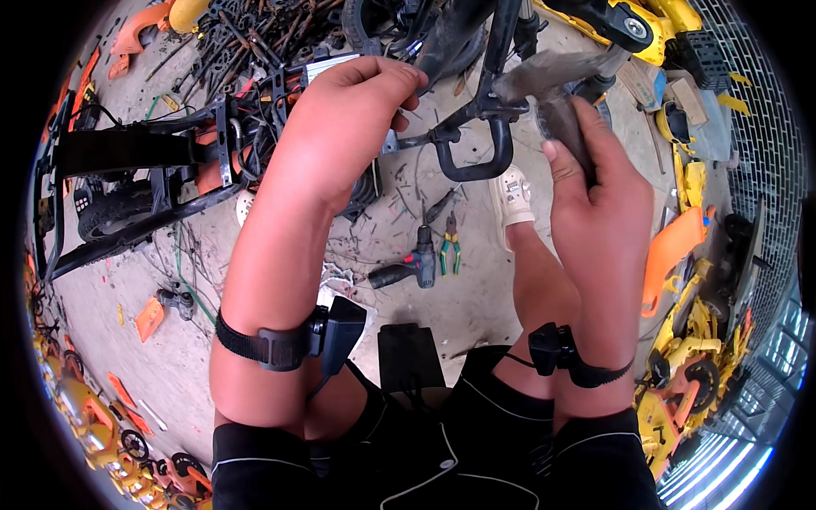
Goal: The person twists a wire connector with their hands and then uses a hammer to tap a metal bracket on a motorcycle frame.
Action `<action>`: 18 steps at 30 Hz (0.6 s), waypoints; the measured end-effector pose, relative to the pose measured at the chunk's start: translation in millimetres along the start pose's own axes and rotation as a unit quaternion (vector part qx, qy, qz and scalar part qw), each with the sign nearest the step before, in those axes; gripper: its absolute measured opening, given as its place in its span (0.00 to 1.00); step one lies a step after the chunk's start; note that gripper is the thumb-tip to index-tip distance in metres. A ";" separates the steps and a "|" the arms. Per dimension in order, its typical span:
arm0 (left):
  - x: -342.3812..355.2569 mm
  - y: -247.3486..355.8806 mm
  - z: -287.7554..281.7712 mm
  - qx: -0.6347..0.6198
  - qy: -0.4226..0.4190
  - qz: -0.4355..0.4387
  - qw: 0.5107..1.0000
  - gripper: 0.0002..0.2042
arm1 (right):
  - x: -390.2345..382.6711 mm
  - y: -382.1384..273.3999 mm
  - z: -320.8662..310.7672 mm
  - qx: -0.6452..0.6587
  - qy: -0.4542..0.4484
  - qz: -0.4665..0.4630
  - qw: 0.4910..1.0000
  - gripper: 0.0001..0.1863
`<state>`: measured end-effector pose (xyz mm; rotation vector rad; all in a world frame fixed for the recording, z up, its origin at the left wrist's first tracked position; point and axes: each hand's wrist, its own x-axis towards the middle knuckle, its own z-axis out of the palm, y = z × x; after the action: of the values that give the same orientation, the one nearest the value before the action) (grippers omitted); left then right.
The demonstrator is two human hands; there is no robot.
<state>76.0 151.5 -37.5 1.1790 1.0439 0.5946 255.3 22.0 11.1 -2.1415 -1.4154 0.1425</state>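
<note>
1. The left hand is closed in a pinch on a small metal part at the end of a black frame tube, fingertips bunched tight against it.
2. The right hand is wrapped around the handle of a hammer, whose grey head sits just above and to the left of the knuckles, close to the same tube.
3. Below both hands, on the concrete floor, lie a black cordless drill and green-handled pliers, just beside a white shoe.
4. Risk, as I judge it: the hammer head is very near the left fingers (they sit on the piece it seems aimed at), so a glancing blow could catch them.
5. The tube is curved, so a strike could skid off and jolt the frame out of the pinch.
6. Scattered bolts and rods beyond the left hand could roll underfoot if the stance changes.
</note>
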 end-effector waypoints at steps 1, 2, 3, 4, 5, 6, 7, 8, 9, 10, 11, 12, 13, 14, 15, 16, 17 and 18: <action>-0.7 -0.1 -0.3 0.005 -0.001 0.002 1.000 0.13 | 1.0 -4.3 -2.5 0.006 0.003 0.003 1.000 0.20; -1.5 0.7 -0.1 0.007 0.000 -0.001 1.000 0.13 | 0.9 -5.7 -3.8 0.029 0.024 -0.005 0.999 0.20; -2.3 2.5 0.1 0.010 0.000 -0.004 1.000 0.13 | 0.9 -6.5 -4.6 0.053 0.044 -0.014 0.998 0.20; -3.0 2.5 0.2 0.012 0.001 -0.007 1.000 0.13 | 0.3 -6.3 -4.3 0.077 0.064 -0.023 0.995 0.19; -3.4 2.5 -0.6 0.014 0.003 -0.007 1.000 0.13 | 0.3 -4.1 -1.6 0.039 0.034 -0.012 0.999 0.19; -3.9 2.5 -1.4 0.017 0.004 -0.007 1.000 0.14 | -0.3 0.0 3.1 0.001 0.004 -0.002 1.000 0.19; -4.4 2.5 -2.3 0.020 0.006 -0.007 1.000 0.14 | -0.8 1.8 5.6 -0.037 -0.026 0.008 0.999 0.19; -4.4 2.3 -3.0 0.019 0.005 -0.003 1.000 0.14 | -0.2 0.1 4.3 -0.038 -0.030 0.015 0.999 0.19; -4.2 1.9 -3.6 0.018 0.004 0.000 1.000 0.14 | 1.4 -1.9 2.8 -0.046 -0.035 0.020 0.998 0.19; -4.4 1.5 -4.0 0.017 0.003 0.003 1.000 0.14 | 3.8 -3.5 1.4 -0.054 -0.041 0.025 0.997 0.19; -5.6 1.4 -3.9 0.020 0.005 0.005 1.000 0.14 | 5.0 -4.8 0.5 -0.062 -0.046 0.030 0.997 0.19; -6.7 1.6 -2.4 0.023 0.008 0.007 1.000 0.14 | 4.9 -3.4 -0.2 -0.060 -0.044 0.024 0.997 0.20; -7.7 1.4 -0.1 0.026 0.010 0.009 1.000 0.14 | 4.5 -0.7 -1.1 -0.058 -0.041 0.018 0.997 0.21; -7.3 -1.6 2.6 0.024 0.010 0.014 1.000 0.14 | 2.5 -2.9 0.7 -0.055 -0.039 0.015 0.998 0.22; -1.7 -8.9 3.5 0.017 -0.014 0.021 1.000 0.13 | 0.7 -7.7 0.7 -0.014 -0.024 0.046 0.999 0.23; -3.9 -13.6 7.6 0.030 -0.008 0.018 0.999 0.13 | -0.4 -15.1 -1.8 0.027 -0.009 0.077 0.997 0.23; -6.9 -13.5 16.0 0.041 0.000 0.016 0.999 0.13 | -0.3 -17.9 -3.0 0.052 0.001 0.086 0.995 0.22; -8.9 -13.9 20.2 0.029 -0.006 0.003 1.000 0.13 | -0.5 -20.6 -3.4 0.078 0.013 0.095 0.992 0.21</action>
<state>88.3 130.5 -47.0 1.2352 1.0546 0.5650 239.6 26.0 24.2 -2.1362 -1.1444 0.2880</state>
